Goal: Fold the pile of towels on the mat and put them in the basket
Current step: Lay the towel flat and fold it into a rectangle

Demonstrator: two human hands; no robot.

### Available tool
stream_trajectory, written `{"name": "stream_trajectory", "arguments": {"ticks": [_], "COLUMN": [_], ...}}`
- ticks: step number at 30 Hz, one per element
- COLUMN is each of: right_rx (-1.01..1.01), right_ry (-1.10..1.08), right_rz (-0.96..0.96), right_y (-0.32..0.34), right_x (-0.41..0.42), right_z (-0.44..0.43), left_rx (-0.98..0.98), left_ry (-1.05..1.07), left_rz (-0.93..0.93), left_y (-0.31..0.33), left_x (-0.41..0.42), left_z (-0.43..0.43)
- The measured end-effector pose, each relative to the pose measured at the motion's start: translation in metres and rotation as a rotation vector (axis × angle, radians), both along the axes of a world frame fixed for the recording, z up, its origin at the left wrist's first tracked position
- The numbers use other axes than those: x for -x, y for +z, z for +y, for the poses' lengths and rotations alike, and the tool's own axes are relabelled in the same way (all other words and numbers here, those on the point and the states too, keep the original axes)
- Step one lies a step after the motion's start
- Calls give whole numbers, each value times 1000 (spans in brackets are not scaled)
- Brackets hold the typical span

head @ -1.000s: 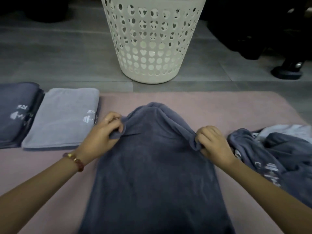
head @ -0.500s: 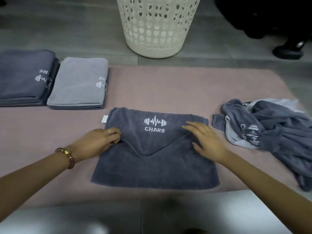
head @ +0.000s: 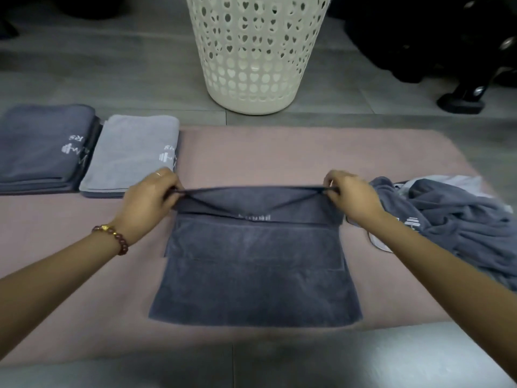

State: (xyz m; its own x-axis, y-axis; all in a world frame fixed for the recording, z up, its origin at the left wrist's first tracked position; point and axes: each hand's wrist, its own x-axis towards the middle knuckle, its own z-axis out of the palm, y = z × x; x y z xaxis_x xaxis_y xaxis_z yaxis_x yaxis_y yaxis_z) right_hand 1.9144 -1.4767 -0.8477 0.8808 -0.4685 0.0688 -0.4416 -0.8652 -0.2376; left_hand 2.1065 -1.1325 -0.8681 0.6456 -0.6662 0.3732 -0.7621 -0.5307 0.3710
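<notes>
Both hands, lately flat on the dark grey terry towel [head: 251,275], now stand apart, the left hand [head: 151,197] and right hand [head: 353,198] each pinching a far corner and lifting that edge taut between them above the pink mat [head: 251,152], which suggests a further fold is starting.

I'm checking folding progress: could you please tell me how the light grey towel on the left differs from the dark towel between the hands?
The light grey towel is paler than the dark towel. The light grey towel lies folded small and untouched; the dark towel is wider, its far edge pinched by the left hand and right hand. Both lie on the mat.
</notes>
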Motion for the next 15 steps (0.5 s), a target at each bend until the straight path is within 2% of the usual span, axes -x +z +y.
{"name": "stream_trajectory", "arguments": {"ticks": [2, 4, 6, 11, 15], "right_rx": [-64, -100, -93, -212, -189], "right_ry": [-52, -23, 32, 97, 231], "right_rz": [-342, -505, -497, -265, -177], "right_y": [7, 3, -16, -90, -104], "right_x": [5, 18, 37, 96, 117], "right_z": [2, 10, 18, 25, 29], "left_rx": [144, 189, 136, -108, -170], "left_ry": [40, 25, -7, -81, -127], "left_rz": [23, 33, 51, 172, 173], "left_y": [3, -3, -19, -74, -90], "left_x": [-4, -4, 2, 27, 35], "left_z": [-4, -4, -1, 24, 35]}}
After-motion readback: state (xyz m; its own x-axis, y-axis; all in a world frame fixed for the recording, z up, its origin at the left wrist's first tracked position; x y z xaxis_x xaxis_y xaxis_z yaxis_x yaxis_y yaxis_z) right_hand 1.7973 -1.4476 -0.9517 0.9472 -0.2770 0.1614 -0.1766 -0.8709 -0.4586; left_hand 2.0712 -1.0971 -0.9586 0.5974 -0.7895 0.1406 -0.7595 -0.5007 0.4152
